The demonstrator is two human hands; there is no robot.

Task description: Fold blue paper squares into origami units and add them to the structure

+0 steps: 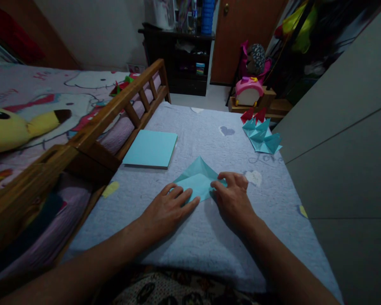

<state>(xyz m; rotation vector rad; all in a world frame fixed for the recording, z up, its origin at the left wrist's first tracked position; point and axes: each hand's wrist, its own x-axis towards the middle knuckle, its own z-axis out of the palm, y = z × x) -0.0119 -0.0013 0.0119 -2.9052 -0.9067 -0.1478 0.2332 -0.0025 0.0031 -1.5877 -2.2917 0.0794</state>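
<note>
A light blue sheet of origami paper (198,180), partly folded with one point facing away from me, lies on the cloth-covered surface between my hands. My left hand (169,206) rests flat on its left part, fingers spread and pressing it down. At the right corner, my right hand (233,195) pinches the paper between thumb and index finger, the other fingers curled. To the upper left sits a square stack of blue paper (151,148). Folded blue paper pieces (262,135) stand at the far right, with red folded paper (253,115) just behind them.
A wooden bed rail (114,111) runs along the left side, with a bed and a yellow plush toy (22,129) beyond it. Grey-white cabinet doors (346,140) border the right. Farther back are a dark shelf (179,59) and a pink toy case (249,91).
</note>
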